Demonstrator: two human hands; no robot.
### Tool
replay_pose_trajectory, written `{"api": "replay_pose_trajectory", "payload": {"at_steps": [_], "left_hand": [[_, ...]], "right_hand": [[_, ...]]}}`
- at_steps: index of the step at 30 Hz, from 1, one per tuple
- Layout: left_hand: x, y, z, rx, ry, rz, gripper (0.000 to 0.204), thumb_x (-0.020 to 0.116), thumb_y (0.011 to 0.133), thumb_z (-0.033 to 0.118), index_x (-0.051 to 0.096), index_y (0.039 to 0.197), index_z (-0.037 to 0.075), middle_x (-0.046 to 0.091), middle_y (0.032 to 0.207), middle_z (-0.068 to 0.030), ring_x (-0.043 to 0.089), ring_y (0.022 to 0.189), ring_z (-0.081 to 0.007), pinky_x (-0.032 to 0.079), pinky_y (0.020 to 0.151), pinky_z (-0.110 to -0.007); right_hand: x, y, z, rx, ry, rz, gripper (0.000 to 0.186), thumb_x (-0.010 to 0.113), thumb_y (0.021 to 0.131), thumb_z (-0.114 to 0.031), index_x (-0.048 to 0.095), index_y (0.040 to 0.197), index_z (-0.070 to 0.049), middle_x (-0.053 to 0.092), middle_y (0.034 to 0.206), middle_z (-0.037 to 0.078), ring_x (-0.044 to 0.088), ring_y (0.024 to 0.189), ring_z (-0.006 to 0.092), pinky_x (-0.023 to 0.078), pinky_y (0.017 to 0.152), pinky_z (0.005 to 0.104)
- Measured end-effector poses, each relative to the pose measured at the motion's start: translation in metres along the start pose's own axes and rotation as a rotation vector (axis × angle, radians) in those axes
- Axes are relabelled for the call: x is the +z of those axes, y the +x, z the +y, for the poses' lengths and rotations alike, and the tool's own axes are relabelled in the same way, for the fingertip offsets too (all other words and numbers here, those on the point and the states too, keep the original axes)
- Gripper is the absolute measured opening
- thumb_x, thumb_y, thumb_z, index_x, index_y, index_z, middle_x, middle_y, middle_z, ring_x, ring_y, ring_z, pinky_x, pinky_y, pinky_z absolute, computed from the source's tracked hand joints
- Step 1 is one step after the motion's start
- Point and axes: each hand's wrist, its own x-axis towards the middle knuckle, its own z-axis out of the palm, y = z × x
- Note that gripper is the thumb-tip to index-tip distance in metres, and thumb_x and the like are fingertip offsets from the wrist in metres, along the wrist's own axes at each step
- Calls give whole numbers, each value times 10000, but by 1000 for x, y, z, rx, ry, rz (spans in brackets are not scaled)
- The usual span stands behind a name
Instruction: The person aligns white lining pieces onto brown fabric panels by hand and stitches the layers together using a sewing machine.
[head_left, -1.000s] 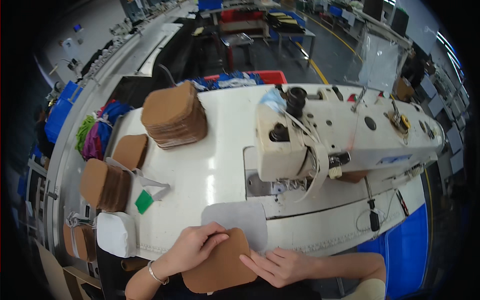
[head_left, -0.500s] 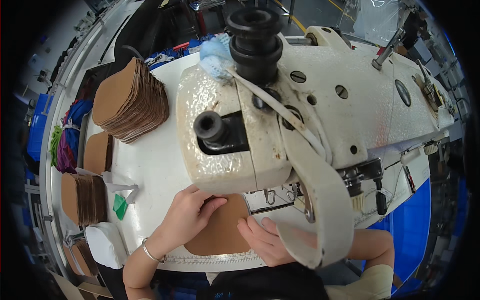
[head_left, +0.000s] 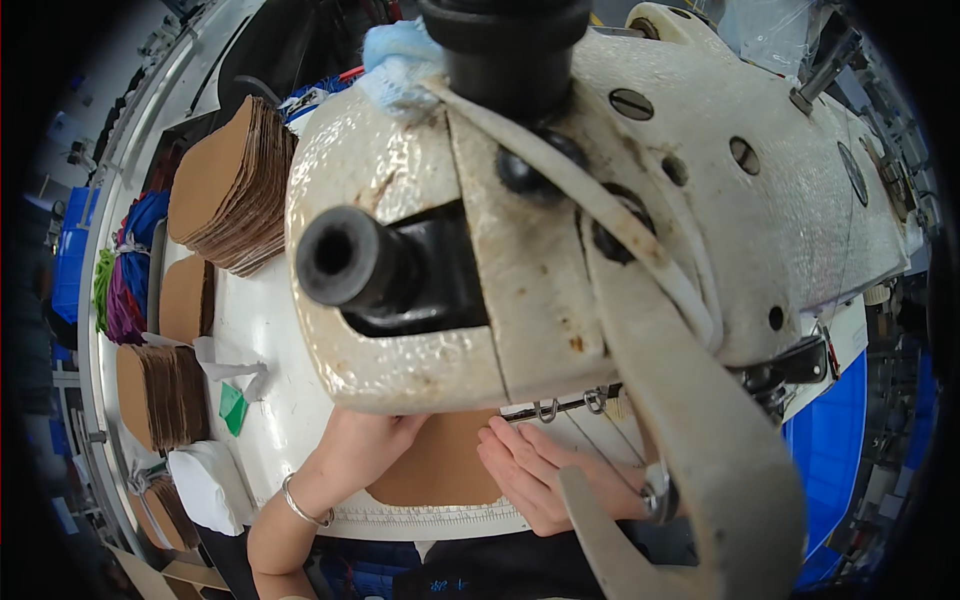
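Observation:
A flat brown panel with rounded corners (head_left: 437,468) lies on the white sewing table (head_left: 290,335), partly under the head of the sewing machine (head_left: 400,370). My left hand (head_left: 365,450) rests at the panel's far left side, a silver bangle on its wrist. The machine head hides its fingertips, so I cannot see what they grip. Against the panel's right edge lies my right hand (head_left: 535,475), fingers stretched out and nearly flat. Part of that hand and its forearm pass behind the machine's pale curved lever (head_left: 690,400).
Stacks of brown panels (head_left: 225,190) stand along the left side, with a smaller stack (head_left: 160,395) nearer me. A white stack (head_left: 208,485), a green scrap (head_left: 233,408) and coloured bundles (head_left: 145,235) are also there. A blue bin (head_left: 830,440) is at the right.
The machine head looks larger and closer, and now covers my left fingers. My left thumb, visible before, is mostly hidden. My right fingers stay at the panel's edge, slightly straighter.

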Motion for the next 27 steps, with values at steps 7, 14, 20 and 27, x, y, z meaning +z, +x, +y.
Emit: {"api": "replay_pose_trajectory", "payload": {"at_steps": [7,14,20,27], "left_hand": [[0,-1,-3,21,17,5,187,658,817,42,683,1000,15,690,907,-166,661,822,-338,523,734,-378],[1,-3,-5,12,-19,6,185,662,812,37,684,994,15,686,913,-171,658,828,-343,519,740,-383],[7,3,-3,57,-56,19,190,681,798,34,685,987,18,686,887,-166,658,811,-343,517,727,-387],[25,-11,-4,557,308,74,324,676,704,-33,688,1024,17,647,1037,-127,619,917,-299,517,768,-374]], "right_hand": [[3,-1,-1,27,50,33,315,591,747,-116,680,996,55,670,1053,180,650,1023,310,520,839,364],[9,-11,-15,134,77,-224,532,712,835,-230,513,1308,-90,462,1408,101,429,1303,251,321,1113,400],[5,-10,-6,33,55,-41,380,568,734,-136,659,1042,68,646,1111,192,623,1077,321,506,900,381],[-2,-1,-1,-93,-262,-134,405,564,721,-151,657,1038,83,644,1106,198,621,1078,326,489,934,394]]}}
